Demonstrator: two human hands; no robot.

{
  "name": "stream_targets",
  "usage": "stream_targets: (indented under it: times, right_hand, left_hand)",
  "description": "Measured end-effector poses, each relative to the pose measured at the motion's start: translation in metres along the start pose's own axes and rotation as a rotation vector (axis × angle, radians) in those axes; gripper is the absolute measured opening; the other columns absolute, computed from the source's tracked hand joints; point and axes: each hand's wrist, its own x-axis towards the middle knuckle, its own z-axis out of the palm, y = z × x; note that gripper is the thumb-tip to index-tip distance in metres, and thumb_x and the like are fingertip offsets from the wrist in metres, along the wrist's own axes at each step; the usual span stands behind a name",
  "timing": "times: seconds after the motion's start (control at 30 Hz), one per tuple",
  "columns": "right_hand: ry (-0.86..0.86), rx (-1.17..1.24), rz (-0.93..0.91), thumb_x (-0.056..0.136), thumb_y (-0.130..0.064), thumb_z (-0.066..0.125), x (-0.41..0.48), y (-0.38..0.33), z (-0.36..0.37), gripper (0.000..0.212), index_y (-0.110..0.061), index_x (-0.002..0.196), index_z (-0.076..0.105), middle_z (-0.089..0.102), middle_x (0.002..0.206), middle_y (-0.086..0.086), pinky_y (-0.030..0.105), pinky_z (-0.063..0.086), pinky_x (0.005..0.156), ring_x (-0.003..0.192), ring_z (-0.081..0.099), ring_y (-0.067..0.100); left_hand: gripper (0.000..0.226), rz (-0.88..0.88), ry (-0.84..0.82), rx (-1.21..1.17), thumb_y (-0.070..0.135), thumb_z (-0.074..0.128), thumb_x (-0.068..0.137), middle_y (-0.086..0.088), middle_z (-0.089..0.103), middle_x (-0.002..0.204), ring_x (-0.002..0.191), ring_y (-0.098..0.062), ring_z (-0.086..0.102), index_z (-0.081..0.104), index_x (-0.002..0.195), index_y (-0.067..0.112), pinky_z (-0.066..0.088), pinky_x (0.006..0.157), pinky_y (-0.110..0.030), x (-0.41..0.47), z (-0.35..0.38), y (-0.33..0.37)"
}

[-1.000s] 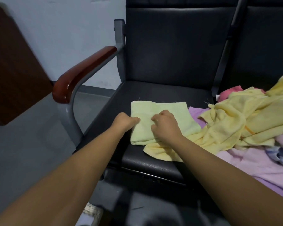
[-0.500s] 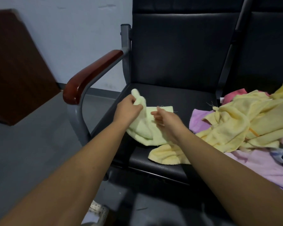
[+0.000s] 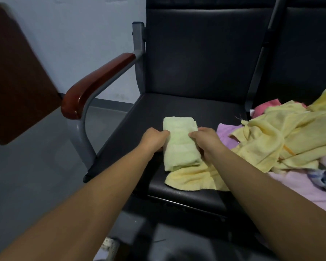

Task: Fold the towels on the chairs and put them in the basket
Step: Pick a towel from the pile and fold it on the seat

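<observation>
Far left: one flat brown board [image 3: 17,72], smooth, with a clipped corner, standing against a pale wall over a grey floor.

Next: one armrest [image 3: 96,85] of glossy reddish-brown wood, rounded at the front end, carried on a grey metal tube.

Two chairs stand side by side. The left chair [image 3: 177,108] has a black padded seat and back, smooth and leather-like. The right chair [image 3: 309,53] is of the same covering and only partly in view.

Left hand [image 3: 154,140]: forearm stretched forward, knuckles up, fingers curled in and gripping the left edge of the green towel [image 3: 179,142].

The green towel is one piece of pale green terry cloth, folded into a thick narrow oblong. It lies on the left chair's seat towards the front, its near end resting on a yellow towel [image 3: 194,178].

Right hand [image 3: 205,142]: forearm stretched forward, fingers curled in and gripping the right edge of the green towel, opposite the left hand.

The yellow towel is soft pile cloth, crumpled, running right into a loose heap [image 3: 271,140] that spans both seats. The number of yellow pieces in the heap cannot be told. Under and around the heap: one lilac cloth [image 3: 226,132], one pink cloth [image 3: 267,108] at the back, one blue-and-white cloth [image 3: 320,178] at the far right
</observation>
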Motion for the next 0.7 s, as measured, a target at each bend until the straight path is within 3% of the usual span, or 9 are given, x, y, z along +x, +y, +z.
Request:
stream_targets:
  times: [0.1,0.17,0.27,0.33,0.53,0.7]
  right_hand:
    - [-0.026,0.040,0.015,0.097,-0.006,0.054,0.001,0.004,0.001,0.016,-0.017,0.105,0.062,0.068,0.100,0.004,0.031,0.053,0.064,0.087,0.066,0.020]
    - [-0.070,0.067,0.047,0.099,-0.010,0.054,0.003,0.003,0.000,0.014,-0.018,0.105,0.064,0.070,0.103,0.005,0.035,0.056,0.071,0.091,0.068,0.022]
    - [-0.119,0.071,0.094,0.097,-0.026,0.062,0.003,0.000,-0.001,0.014,-0.018,0.108,0.066,0.073,0.106,0.007,0.044,0.058,0.088,0.097,0.071,0.026]
    - [-0.135,0.091,0.070,0.095,-0.031,0.065,0.000,-0.005,0.002,0.023,-0.015,0.112,0.067,0.075,0.105,0.007,0.047,0.057,0.090,0.096,0.072,0.027]
    - [-0.099,0.111,-0.166,0.096,-0.029,0.065,-0.026,-0.043,0.020,0.014,-0.016,0.103,0.067,0.075,0.101,0.003,0.039,0.058,0.078,0.092,0.072,0.020]
    - [-0.177,-0.018,-0.316,0.089,-0.047,0.068,-0.070,-0.087,0.055,0.040,-0.022,0.120,0.059,0.070,0.108,-0.003,0.040,0.056,0.076,0.095,0.068,0.019]
  left_hand:
    - [0.053,-0.121,-0.034,-0.185,0.036,0.071,0.076,-0.007,0.068,0.099,0.084,-0.022,0.066,0.061,0.117,0.004,0.057,0.068,-0.035,0.005,0.002,0.002]
    - [0.053,-0.140,-0.057,-0.192,0.043,0.075,0.077,-0.003,0.066,0.092,0.076,-0.018,0.061,0.065,0.115,0.007,0.050,0.064,-0.031,0.006,0.004,0.003]
    - [0.050,-0.117,-0.104,-0.265,0.040,0.078,0.080,-0.005,0.072,0.106,0.093,-0.023,0.069,0.065,0.118,0.011,0.058,0.085,-0.039,0.008,0.007,0.003]
    - [0.036,-0.051,-0.135,-0.349,0.031,0.071,0.088,-0.007,0.071,0.113,0.101,-0.024,0.069,0.062,0.119,0.015,0.056,0.093,-0.044,0.005,0.006,0.006]
    - [0.039,0.086,-0.118,-0.632,0.023,0.065,0.088,-0.010,0.071,0.116,0.105,-0.029,0.069,0.057,0.125,0.014,0.054,0.096,-0.051,-0.015,-0.024,0.034]
    - [0.028,0.193,-0.144,-0.824,0.013,0.056,0.094,-0.014,0.071,0.115,0.107,-0.031,0.069,0.057,0.122,0.011,0.054,0.096,-0.051,-0.060,-0.084,0.045]
